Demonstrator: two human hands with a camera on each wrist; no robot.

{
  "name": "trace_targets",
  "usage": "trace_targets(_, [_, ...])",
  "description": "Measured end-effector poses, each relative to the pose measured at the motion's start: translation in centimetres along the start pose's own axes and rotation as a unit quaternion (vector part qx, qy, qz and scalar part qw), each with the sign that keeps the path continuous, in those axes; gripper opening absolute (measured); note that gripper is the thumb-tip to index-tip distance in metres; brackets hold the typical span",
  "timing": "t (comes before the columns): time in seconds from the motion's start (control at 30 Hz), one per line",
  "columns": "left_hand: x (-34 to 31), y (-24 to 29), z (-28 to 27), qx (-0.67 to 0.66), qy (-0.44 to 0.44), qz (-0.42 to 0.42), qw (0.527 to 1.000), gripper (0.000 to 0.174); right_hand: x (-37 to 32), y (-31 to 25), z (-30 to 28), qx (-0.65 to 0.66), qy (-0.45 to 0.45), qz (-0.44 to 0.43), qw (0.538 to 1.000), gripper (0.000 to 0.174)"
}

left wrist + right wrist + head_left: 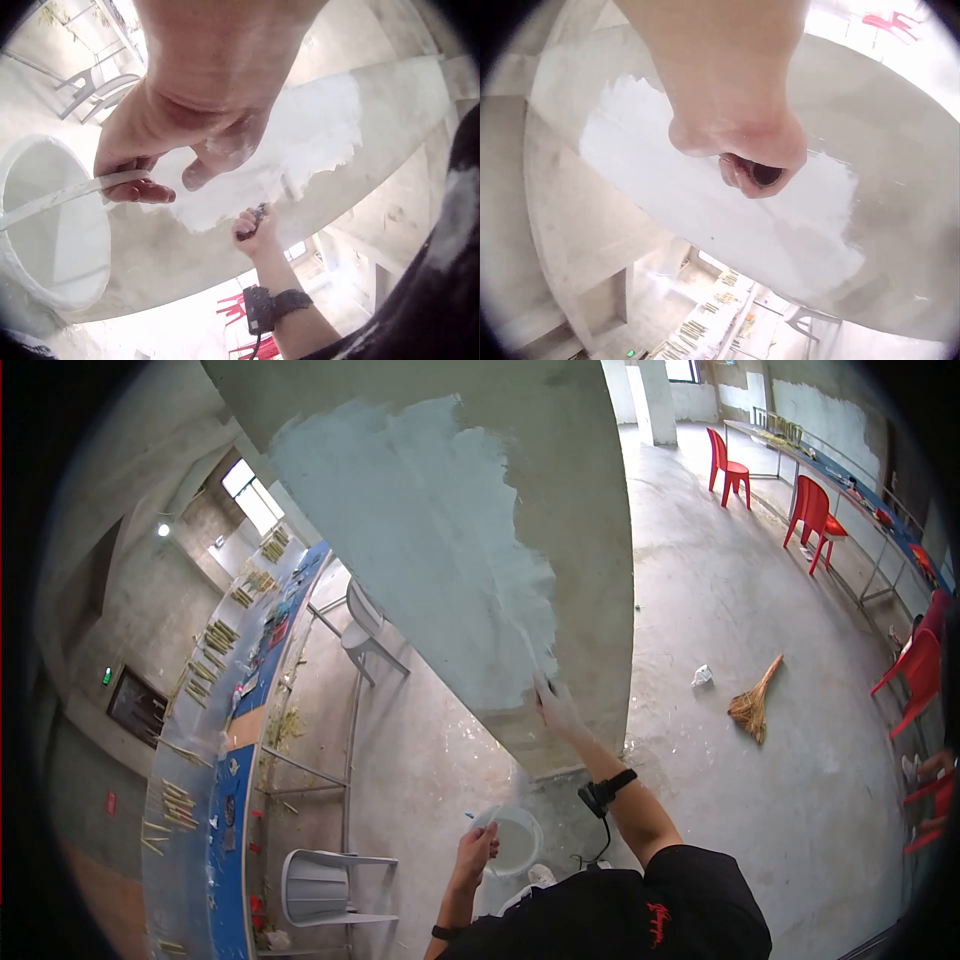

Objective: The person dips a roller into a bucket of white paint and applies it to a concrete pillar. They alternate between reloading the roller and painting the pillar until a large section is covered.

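My right hand (562, 715) grips the dark handle (260, 215) of a trowel, low on a broad grey pillar (585, 540). Its blade is mostly hidden; in the right wrist view just the round handle end (766, 175) shows inside the curled fingers. A pale, ragged-edged coat of wet-looking plaster (420, 540) covers much of this face, and the hand is at its lower right edge. Lower down, my left hand (477, 854) holds the white strap handle (71, 196) of a white bucket (96, 259). The bucket hangs beside the fingers, with pale material inside.
Left of the pillar stand grey plastic chairs (318, 890) and a long blue-topped table (228, 870) with bundles on it. A straw broom (750, 710) and crumpled white scrap (702, 676) lie on the floor to the right. Red chairs (812, 510) line another table there.
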State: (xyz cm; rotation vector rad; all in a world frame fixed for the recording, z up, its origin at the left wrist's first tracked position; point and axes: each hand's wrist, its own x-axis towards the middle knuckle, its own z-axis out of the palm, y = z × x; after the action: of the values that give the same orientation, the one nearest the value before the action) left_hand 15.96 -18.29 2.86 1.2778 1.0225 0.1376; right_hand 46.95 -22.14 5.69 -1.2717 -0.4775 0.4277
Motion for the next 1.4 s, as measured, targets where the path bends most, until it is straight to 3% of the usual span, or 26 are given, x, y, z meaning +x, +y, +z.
trace_targets(0.2, [-0.2, -0.2, 0.1, 0.001, -0.01, -0.006, 1.0, 0.026, -3.7, 7.1, -2.3, 0.049, 0.01, 0.077, 0.996, 0.046])
trace_targets(0.3, [-0.3, -0.3, 0.1, -0.003, -0.012, -0.006, 1.0, 0.027, -3.7, 5.8, -1.9, 0.05, 0.025, 0.075, 0.996, 0.046])
trace_targets(0.43, [-0.7, -0.3, 0.2, -0.019, -0.02, -0.008, 1.0, 0.027, -0.5, 2.7, 0.0, 0.043, 0.019, 0.007, 0.999, 0.043])
trace_targets(0.5, [-0.9, -0.2, 0.2, -0.018, -0.018, -0.006, 1.0, 0.028, 0.5, -2.3, 1.6, 0.102, 0.03, -0.004, 0.994, 0.042])
trace_targets(0.63, [-0.9, -0.4, 0.0, -0.021, -0.018, -0.005, 1.0, 0.028, 3.8, -9.9, 2.6, 0.083, -0.017, 0.003, 0.996, 0.046])
trace_targets(0.7, [-0.7, -0.8, -0.2, -0.022, -0.018, -0.003, 1.0, 0.028, 5.4, -13.8, 3.2, 0.107, -0.038, -0.056, 0.992, 0.042])
trace_targets(0.83, [-0.9, -0.9, -0.3, -0.023, -0.009, -0.003, 1.0, 0.028, 6.3, -18.1, 3.1, 0.155, -0.067, -0.012, 0.986, 0.043])
trace_targets(0.93, [-1.1, -0.8, -0.6, -0.011, 0.004, -0.006, 1.0, 0.028, 5.6, -16.3, 2.3, 0.113, -0.065, -0.028, 0.991, 0.044])
trace_targets(1.13, [-0.8, -1.2, -0.3, 0.0, 0.014, -0.006, 1.0, 0.028, 1.9, -4.9, 0.2, 0.049, -0.028, 0.004, 0.998, 0.046])
trace_targets(1.4, [-0.6, -1.4, 0.0, 0.008, -0.014, -0.001, 1.0, 0.027, -5.6, 6.1, -3.1, 0.084, -0.006, 0.212, 0.974, 0.051])
